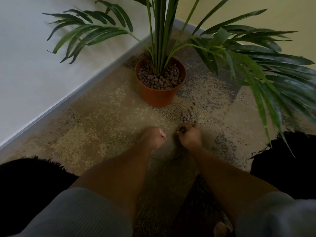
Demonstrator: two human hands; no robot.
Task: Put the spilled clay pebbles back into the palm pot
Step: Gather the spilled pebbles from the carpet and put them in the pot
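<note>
An orange palm pot [159, 97] stands on the carpet near the wall corner, filled with brown clay pebbles [159, 79] around the green stems. A small heap of spilled pebbles [187, 115] lies on the carpet just right of and in front of the pot. My right hand [189, 135] is curled around several pebbles at the near end of that heap. My left hand [153, 136] is beside it, fingers curled under; whether it holds anything is hidden.
Long palm fronds [256, 69] spread wide to the right and left above the floor. A white wall and grey skirting [71, 98] run diagonally at the left. Dark furry shapes [287, 161] sit at both sides near my arms.
</note>
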